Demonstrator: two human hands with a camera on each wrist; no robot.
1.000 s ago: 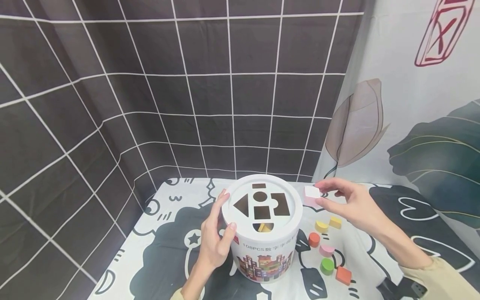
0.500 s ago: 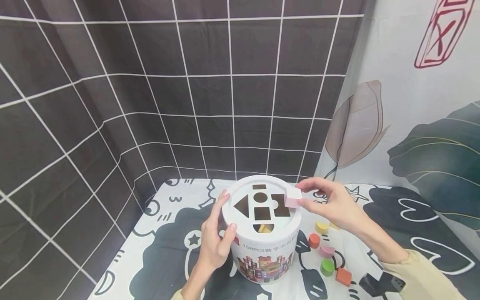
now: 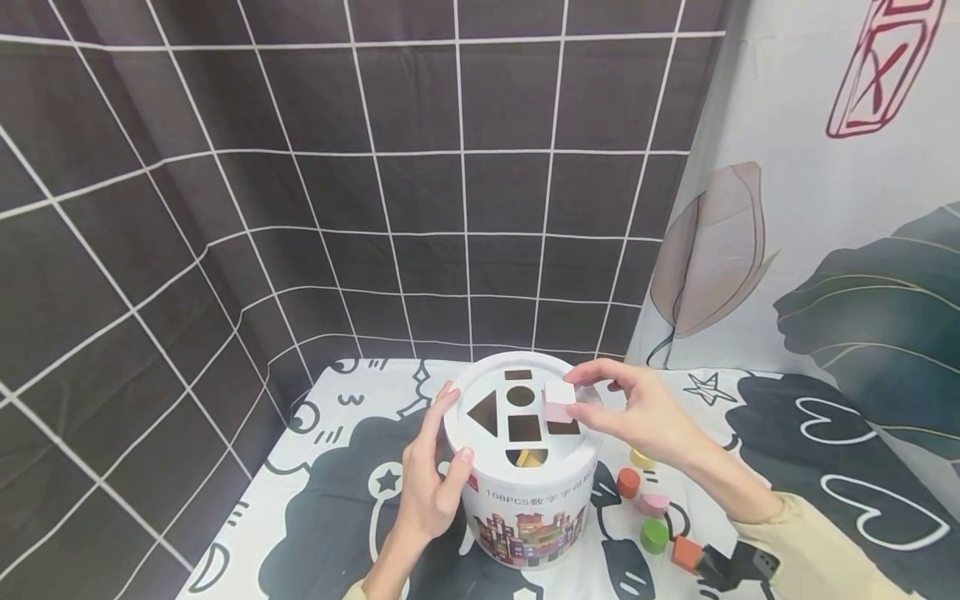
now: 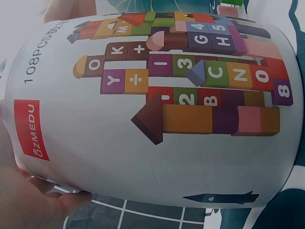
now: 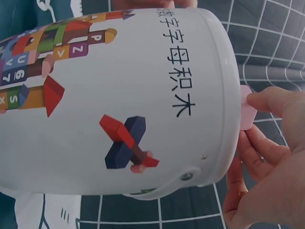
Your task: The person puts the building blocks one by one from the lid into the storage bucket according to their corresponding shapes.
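Observation:
A white lidded toy-block bucket (image 3: 528, 504) stands upright in the head view, its lid cut with shaped holes. My left hand (image 3: 433, 479) rests against its left side, fingers fairly straight along the lid's rim and the thumb at the front. In the left wrist view part of that hand (image 4: 43, 202) touches the bucket near the lid. My right hand (image 3: 645, 408) pinches a pink block (image 3: 558, 404) between thumb and fingers, over the notched hole at the lid's right. The right wrist view shows the pink block (image 5: 247, 109) at the lid; how far it sits inside is unclear.
Right of the bucket lie loose blocks: a red-orange one (image 3: 628, 482), a pink one (image 3: 654, 504), a green cylinder (image 3: 654, 535), an orange one (image 3: 686, 553) and a partly hidden yellow one (image 3: 640, 458). Yellow blocks (image 3: 529, 458) show through the half-round hole. A dark gridded curtain (image 3: 420, 200) hangs behind.
My right hand has carried the pink block leftward, from beside the bucket to over the notched hole in the lid. My left hand and the bucket have stayed put.

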